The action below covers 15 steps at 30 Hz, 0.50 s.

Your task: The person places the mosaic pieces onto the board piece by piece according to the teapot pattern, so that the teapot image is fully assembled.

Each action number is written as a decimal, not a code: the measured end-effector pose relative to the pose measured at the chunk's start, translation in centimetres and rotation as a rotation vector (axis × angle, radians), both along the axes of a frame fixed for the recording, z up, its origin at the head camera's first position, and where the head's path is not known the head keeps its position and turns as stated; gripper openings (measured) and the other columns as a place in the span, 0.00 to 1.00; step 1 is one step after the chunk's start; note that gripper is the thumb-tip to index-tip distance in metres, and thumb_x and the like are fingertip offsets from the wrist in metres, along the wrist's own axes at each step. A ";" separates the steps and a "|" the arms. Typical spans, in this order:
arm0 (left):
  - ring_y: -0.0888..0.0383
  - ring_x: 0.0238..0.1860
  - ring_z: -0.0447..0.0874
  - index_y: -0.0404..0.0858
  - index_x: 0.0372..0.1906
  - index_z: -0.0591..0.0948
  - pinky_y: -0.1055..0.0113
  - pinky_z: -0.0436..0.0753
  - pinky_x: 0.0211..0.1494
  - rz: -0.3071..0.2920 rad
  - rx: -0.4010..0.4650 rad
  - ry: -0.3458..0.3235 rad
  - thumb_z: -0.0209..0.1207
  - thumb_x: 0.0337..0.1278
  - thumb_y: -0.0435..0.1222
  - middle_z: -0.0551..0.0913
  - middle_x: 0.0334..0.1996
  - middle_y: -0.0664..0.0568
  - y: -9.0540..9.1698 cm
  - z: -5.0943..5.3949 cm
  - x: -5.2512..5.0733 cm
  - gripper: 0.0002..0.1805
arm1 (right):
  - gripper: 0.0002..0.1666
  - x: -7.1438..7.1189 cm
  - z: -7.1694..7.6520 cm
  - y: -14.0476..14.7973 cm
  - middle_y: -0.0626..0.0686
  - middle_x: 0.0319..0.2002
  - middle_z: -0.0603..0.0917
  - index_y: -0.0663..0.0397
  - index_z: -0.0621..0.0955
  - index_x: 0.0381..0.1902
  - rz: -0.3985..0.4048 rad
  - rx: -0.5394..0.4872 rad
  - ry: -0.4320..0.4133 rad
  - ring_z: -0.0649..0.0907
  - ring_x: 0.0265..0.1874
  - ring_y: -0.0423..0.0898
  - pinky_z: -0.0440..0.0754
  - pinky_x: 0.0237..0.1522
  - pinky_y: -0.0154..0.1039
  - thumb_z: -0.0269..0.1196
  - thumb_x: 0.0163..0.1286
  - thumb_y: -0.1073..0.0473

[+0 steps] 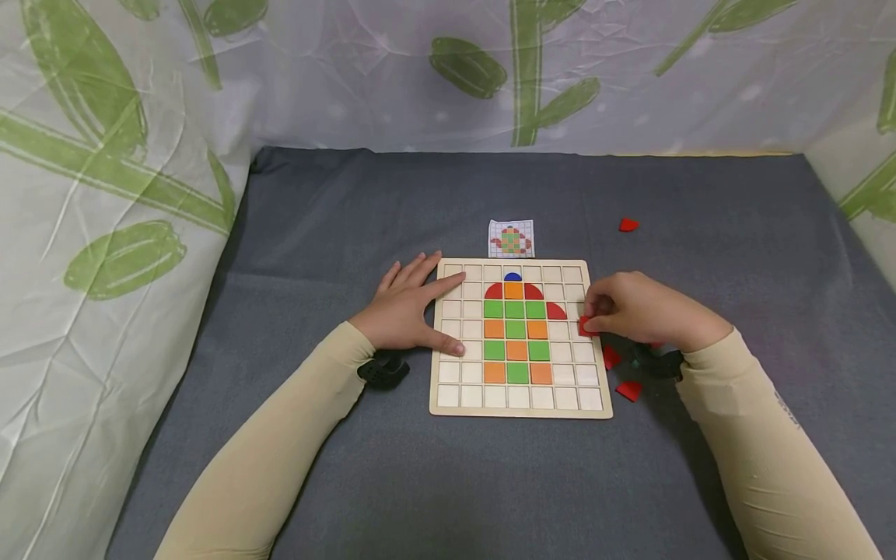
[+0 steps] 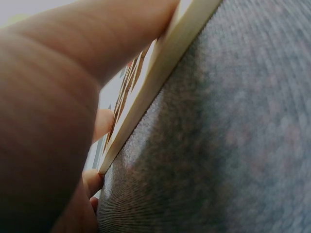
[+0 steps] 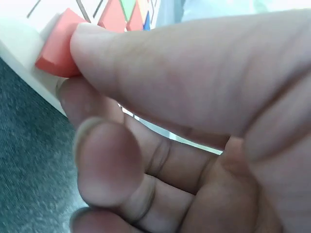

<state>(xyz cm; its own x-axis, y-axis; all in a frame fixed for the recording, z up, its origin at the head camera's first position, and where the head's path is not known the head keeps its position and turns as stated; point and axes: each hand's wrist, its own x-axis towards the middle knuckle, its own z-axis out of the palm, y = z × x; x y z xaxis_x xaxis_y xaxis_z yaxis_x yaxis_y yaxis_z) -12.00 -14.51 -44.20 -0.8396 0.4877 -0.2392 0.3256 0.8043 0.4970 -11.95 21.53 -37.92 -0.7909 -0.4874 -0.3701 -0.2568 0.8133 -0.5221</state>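
Observation:
My left hand (image 1: 406,311) rests with spread, straight fingers on the left side of a wooden grid board (image 1: 518,413). Its thumb and index finger lie over the board's edge. At the right edge of the board, my right hand (image 1: 640,307) pinches a red tile (image 3: 58,48) between thumb and index finger; in the head view the fingers partly cover it. Orange and green square tiles fill the middle columns, with a blue half-round tile (image 1: 512,277) at the top. Red quarter-round tiles sit beside the top orange square, and another red tile (image 1: 556,311) lies further right.
A small printed pattern card (image 1: 512,239) lies just behind the board. Loose red pieces (image 1: 629,390) are scattered right of it, some partly under my right hand, and one red piece (image 1: 628,225) lies further back. Grey cloth (image 1: 392,474) covers the table; leaf-printed curtains surround it.

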 end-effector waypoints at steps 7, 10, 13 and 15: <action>0.48 0.86 0.30 0.60 0.85 0.56 0.44 0.29 0.84 -0.004 0.006 0.002 0.75 0.41 0.70 0.37 0.87 0.51 0.0 0.0 0.0 0.65 | 0.04 0.1 -0.5 -0.5 0.48 0.27 0.84 0.52 0.86 0.37 0.011 -0.003 -0.024 0.79 0.27 0.44 0.76 0.30 0.39 0.74 0.69 0.61; 0.48 0.86 0.30 0.60 0.85 0.56 0.44 0.29 0.84 -0.005 0.006 0.002 0.75 0.41 0.70 0.37 0.87 0.51 0.0 0.1 0.0 0.65 | 0.04 0.2 -0.6 -0.7 0.48 0.27 0.83 0.52 0.86 0.37 0.015 0.001 -0.028 0.78 0.27 0.45 0.76 0.30 0.40 0.73 0.70 0.62; 0.48 0.86 0.30 0.60 0.85 0.56 0.44 0.29 0.84 -0.005 0.007 0.002 0.75 0.41 0.70 0.36 0.87 0.51 0.0 0.1 0.0 0.65 | 0.04 0.2 -0.6 -0.8 0.48 0.27 0.83 0.53 0.86 0.37 0.020 0.002 -0.034 0.79 0.27 0.45 0.77 0.31 0.40 0.72 0.70 0.62; 0.48 0.86 0.30 0.60 0.85 0.56 0.44 0.29 0.84 -0.006 0.007 0.002 0.75 0.41 0.70 0.36 0.87 0.50 -0.1 0.1 0.0 0.65 | 0.04 0.2 -0.6 -0.9 0.48 0.27 0.83 0.52 0.86 0.36 0.024 0.005 -0.034 0.79 0.27 0.45 0.77 0.31 0.40 0.72 0.70 0.62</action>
